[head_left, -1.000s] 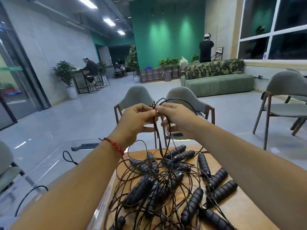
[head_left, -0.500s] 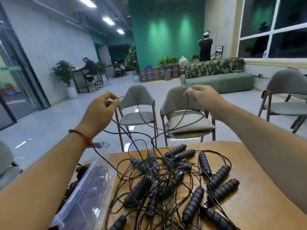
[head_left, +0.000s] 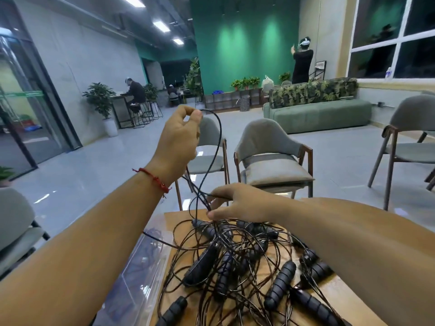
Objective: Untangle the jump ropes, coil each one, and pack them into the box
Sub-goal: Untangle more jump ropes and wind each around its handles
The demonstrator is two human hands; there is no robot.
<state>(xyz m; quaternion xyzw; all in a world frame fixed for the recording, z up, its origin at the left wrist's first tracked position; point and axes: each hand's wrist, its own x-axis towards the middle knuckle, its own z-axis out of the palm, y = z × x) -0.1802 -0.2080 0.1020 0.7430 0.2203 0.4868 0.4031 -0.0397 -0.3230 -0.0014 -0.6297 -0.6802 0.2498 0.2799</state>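
Observation:
A tangle of thin black jump ropes [head_left: 237, 262] with several ribbed black handles [head_left: 280, 284] lies on the wooden table [head_left: 336, 302]. My left hand [head_left: 180, 137] is raised above the far table edge and pinches one cord [head_left: 215, 147] at its top, so the cord hangs in a loop down to the pile. My right hand [head_left: 237, 204] is low at the far edge of the pile, fingers curled around the same bunch of cords where they meet. A clear plastic box [head_left: 138, 269] stands at the table's left side.
Two grey chairs [head_left: 270, 151] stand just beyond the table, another chair [head_left: 407, 137] at the right and one [head_left: 16, 224] at the left. A green sofa [head_left: 317, 114] and several people are farther back in the room.
My hands were together, then spread apart. Now the right hand has dropped to the pile and taken hold of the cords, while the left hand has moved toward the middle, holding the cord up.

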